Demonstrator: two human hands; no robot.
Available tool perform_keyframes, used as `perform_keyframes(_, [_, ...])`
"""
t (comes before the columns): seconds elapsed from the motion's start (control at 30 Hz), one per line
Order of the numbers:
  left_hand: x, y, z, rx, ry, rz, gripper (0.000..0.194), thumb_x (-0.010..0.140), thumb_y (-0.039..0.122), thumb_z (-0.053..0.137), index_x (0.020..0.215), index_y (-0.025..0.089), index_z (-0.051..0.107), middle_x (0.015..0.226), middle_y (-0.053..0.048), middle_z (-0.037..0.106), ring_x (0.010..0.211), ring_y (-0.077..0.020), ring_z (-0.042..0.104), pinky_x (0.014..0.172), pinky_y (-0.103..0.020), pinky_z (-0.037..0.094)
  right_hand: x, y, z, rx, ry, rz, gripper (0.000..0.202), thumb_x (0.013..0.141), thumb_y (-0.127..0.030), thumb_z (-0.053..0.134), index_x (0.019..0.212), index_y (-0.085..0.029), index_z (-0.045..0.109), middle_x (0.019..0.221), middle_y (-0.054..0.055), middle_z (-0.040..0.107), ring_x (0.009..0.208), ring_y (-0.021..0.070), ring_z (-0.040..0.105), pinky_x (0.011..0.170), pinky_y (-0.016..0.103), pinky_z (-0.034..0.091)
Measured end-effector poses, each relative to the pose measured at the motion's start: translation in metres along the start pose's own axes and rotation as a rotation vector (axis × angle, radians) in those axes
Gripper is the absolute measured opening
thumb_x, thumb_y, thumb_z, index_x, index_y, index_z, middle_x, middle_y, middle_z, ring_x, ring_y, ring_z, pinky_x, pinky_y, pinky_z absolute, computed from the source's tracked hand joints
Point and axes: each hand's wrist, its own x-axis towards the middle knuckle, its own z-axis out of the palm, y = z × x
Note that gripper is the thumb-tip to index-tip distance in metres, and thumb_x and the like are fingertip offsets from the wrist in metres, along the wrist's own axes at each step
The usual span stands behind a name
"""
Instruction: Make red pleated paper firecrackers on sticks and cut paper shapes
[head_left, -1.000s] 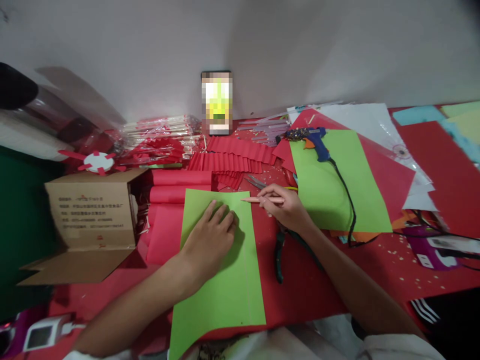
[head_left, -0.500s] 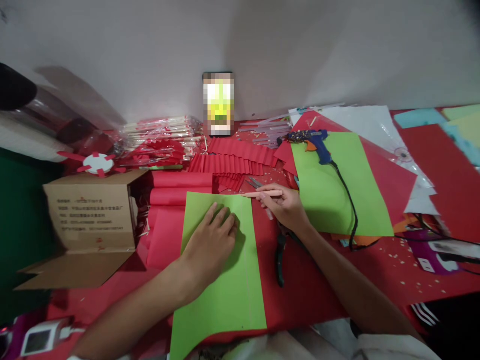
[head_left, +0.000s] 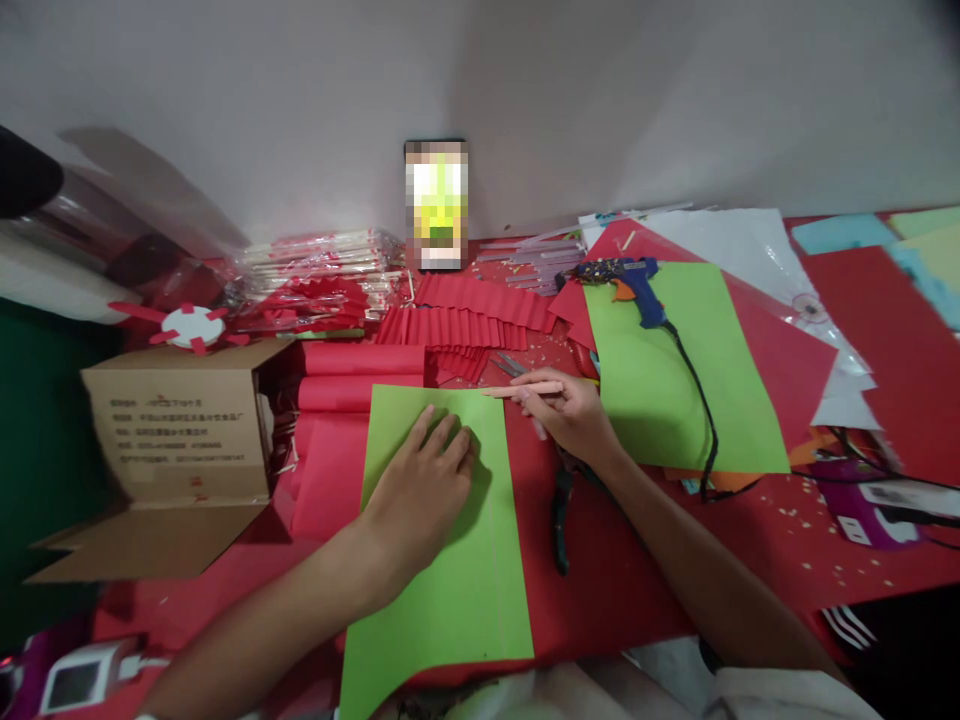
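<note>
Bringing a pencil (head_left: pixel 538 388) to the far edge of a green sheet (head_left: pixel 442 610)

The sheet lies on the red bench (head_left: pixel 600 610), marked with a faint line (head_left: pixel 493 560). Within the last second the pencil tip has moved up to that edge, seemingly set in line with the mark. The right hand (head_left: pixel 568 412) has its grip pinched closed around the pencil; the left hand (head_left: pixel 421 480) lies flat on the sheet, grasping nothing. A dark-handled tool (head_left: pixel 560 522) lies just beside.

sheet (head_left: pixel 457 590): centre | carton (head_left: pixel 180 430): left | glue gun (head_left: pixel 637 287): right, on paper (head_left: pixel 652 390) | phone (head_left: pixel 436 205): behind
</note>
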Motion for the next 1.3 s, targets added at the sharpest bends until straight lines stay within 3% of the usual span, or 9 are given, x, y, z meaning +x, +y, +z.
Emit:
perform_keyframes(0.17, [0.0001, 0.0002, -0.0014, 0.004, -0.01, 0.006, 0.052, 0.093, 0.014, 0.06, 0.144, 0.006, 0.064, 0.15, -0.021, 0.065, 0.143, -0.0384, 0.056, 0.129, -0.059, 0.03, 0.0005, -0.0026, 0.0007, 0.024, -0.009, 0.025, 0.032, 0.094, -0.048, 0.069, 0.105, -0.019, 0.076, 0.077, 0.003, 0.075, 0.041, 0.0107, 0.054, 0.042, 0.025, 0.043])
perform_keyframes(0.33, [0.0003, 0.0004, -0.0004, 0.02, -0.014, 0.005, 0.052, 0.093, 0.013, 0.058, 0.144, 0.005, 0.065, 0.149, -0.02, 0.065, 0.142, -0.038, 0.057, 0.128, -0.059, 0.031, 0.0003, -0.0055, 0.0015, 0.052, 0.02, 0.028, 0.027, 0.09, -0.042, 0.072, 0.1, -0.017, 0.075, 0.075, 0.003, 0.074, 0.04, 0.0099, 0.054, 0.044, 0.026, 0.045])
perform_keyframes(0.5, [0.0, 0.0, -0.0003, 0.043, -0.01, 0.006, 0.054, 0.091, 0.013, 0.06, 0.144, 0.008, 0.065, 0.15, -0.019, 0.065, 0.142, -0.0376, 0.058, 0.128, -0.059, 0.033, -0.0005, -0.0037, 0.0012, 0.07, 0.022, 0.042, 0.029, 0.093, -0.044, 0.07, 0.105, -0.018, 0.076, 0.067, 0.001, 0.07, 0.04, 0.0112, 0.054, 0.042, 0.025, 0.042])
perform_keyframes(1.03, [0.0006, 0.0008, -0.0005, -0.014, -0.031, 0.004, 0.055, 0.091, 0.013, 0.063, 0.145, 0.002, 0.063, 0.15, -0.024, 0.063, 0.144, -0.0416, 0.055, 0.129, -0.062, 0.029, 0.0005, -0.0017, 0.0006, 0.038, -0.006, 0.033, 0.03, 0.094, -0.046, 0.069, 0.104, -0.019, 0.075, 0.07, 0.002, 0.072, 0.04, 0.0114, 0.054, 0.04, 0.025, 0.041])
perform_keyframes(1.3, [-0.0004, -0.0002, -0.0001, -0.015, -0.016, 0.006, 0.053, 0.092, 0.016, 0.063, 0.145, 0.006, 0.064, 0.151, -0.022, 0.063, 0.143, -0.0392, 0.056, 0.129, -0.061, 0.03, 0.0008, -0.0026, 0.0013, 0.063, 0.008, 0.05, 0.028, 0.092, -0.044, 0.07, 0.101, -0.019, 0.075, 0.067, 0.001, 0.07, 0.039, 0.0115, 0.053, 0.04, 0.025, 0.039])
